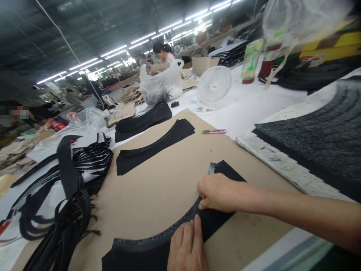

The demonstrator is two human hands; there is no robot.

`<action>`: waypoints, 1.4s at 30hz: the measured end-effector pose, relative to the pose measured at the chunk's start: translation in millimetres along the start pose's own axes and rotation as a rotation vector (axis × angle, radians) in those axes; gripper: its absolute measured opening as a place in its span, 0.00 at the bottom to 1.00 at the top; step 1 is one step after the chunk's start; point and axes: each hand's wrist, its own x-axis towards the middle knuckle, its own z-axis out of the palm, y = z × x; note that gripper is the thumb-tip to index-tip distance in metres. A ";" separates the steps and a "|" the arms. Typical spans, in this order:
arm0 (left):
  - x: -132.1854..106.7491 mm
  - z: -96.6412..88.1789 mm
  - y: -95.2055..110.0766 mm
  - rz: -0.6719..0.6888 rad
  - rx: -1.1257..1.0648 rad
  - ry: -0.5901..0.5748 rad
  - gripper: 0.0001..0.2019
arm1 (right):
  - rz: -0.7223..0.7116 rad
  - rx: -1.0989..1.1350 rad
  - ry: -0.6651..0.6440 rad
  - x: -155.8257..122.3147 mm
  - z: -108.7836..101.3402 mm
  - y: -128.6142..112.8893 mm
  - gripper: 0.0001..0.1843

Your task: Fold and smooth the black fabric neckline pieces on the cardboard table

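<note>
A curved stack of black fabric pieces (152, 246) lies on a brown cardboard sheet (158, 192) in front of me. My right hand (220, 194) rests on the upper part of the stack, fingers curled, thumb pressing at its inner edge. My left hand (186, 246) lies flat on the lower part, fingers stretched out together. A second curved black stack (153, 146) sits farther up the cardboard, untouched.
Black strips and striped cloth (73, 180) pile at the left. Pink-handled snips (214, 131) lie by the cardboard's far edge. A white desk fan (213, 84), plastic bags, bottles (251, 62) and grey layered cloth (318, 131) surround. Other people work at the back.
</note>
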 end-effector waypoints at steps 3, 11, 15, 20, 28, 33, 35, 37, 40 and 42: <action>1.3 1.0 -0.1 -0.001 0.017 0.011 0.20 | 0.018 -0.023 -0.023 1.3 -12.5 21.2 0.10; 9.4 3.8 -0.5 0.037 0.136 0.066 0.19 | -0.042 -0.044 -0.004 3.5 -21.2 40.5 0.08; 12.1 4.0 -3.2 0.075 0.163 0.096 0.24 | -0.020 -0.069 0.016 2.6 -17.8 36.6 0.09; 14.1 4.2 -5.0 0.089 0.173 0.122 0.27 | -0.012 -0.075 0.039 -0.6 -14.1 36.2 0.08; 12.1 6.9 -1.7 0.077 0.200 0.101 0.24 | -0.005 -0.076 0.048 -2.4 -14.9 35.2 0.08; 11.6 6.9 -2.8 0.069 0.190 0.082 0.21 | 0.000 -0.077 0.087 0.9 -10.5 38.4 0.08; 13.6 5.6 -4.5 0.076 0.185 0.078 0.20 | 0.007 -0.069 0.116 0.7 -7.2 42.7 0.10; 18.3 4.3 -4.4 0.064 0.173 0.077 0.17 | 0.017 -0.053 0.153 -0.6 -2.9 47.8 0.12; 30.2 5.8 3.4 0.005 0.119 0.094 0.15 | 0.017 -0.018 0.231 -3.2 4.6 54.3 0.14; 39.5 10.5 13.3 -0.036 0.064 0.087 0.17 | 0.010 0.009 0.277 -4.0 9.4 56.9 0.15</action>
